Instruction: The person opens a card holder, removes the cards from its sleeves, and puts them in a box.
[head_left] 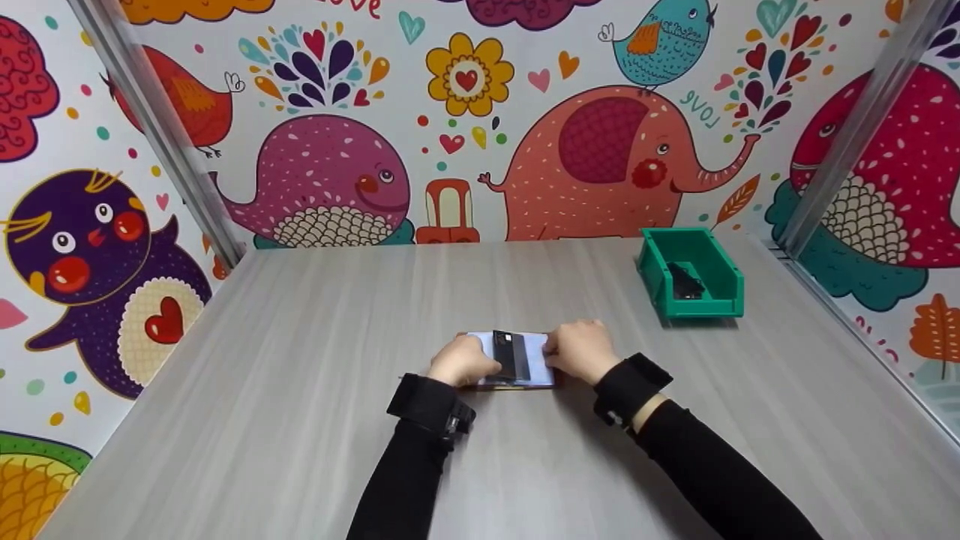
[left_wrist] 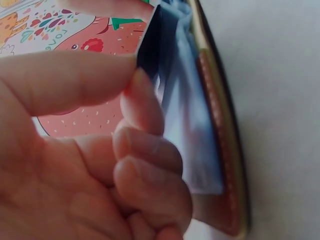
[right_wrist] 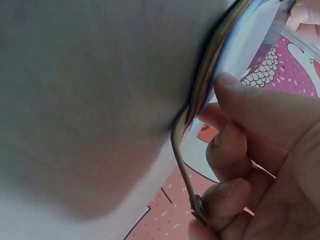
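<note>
A card holder (head_left: 541, 379) lies open on the table, its clear plastic sleeves (left_wrist: 190, 135) inside a brown stitched leather cover (left_wrist: 220, 105). My left hand (head_left: 463, 361) pinches a black card (head_left: 511, 358) between thumb and forefinger, its other fingers curled beside the sleeves. The card stands tilted over the sleeves. At the holder's right edge, my right hand (head_left: 583, 349) grips the sleeves with the thumb on top and the forefinger beneath. A leather strap (right_wrist: 181, 150) with a metal snap (right_wrist: 198, 202) hangs out by the right hand's lower fingers.
A green bin (head_left: 701, 308) with small dark things (head_left: 684, 281) inside stands at the back right of the wood-grain table (head_left: 322, 322). Walls with cartoon prints (head_left: 465, 142) close off the back and both sides. Metal posts (head_left: 161, 142) rise at the corners.
</note>
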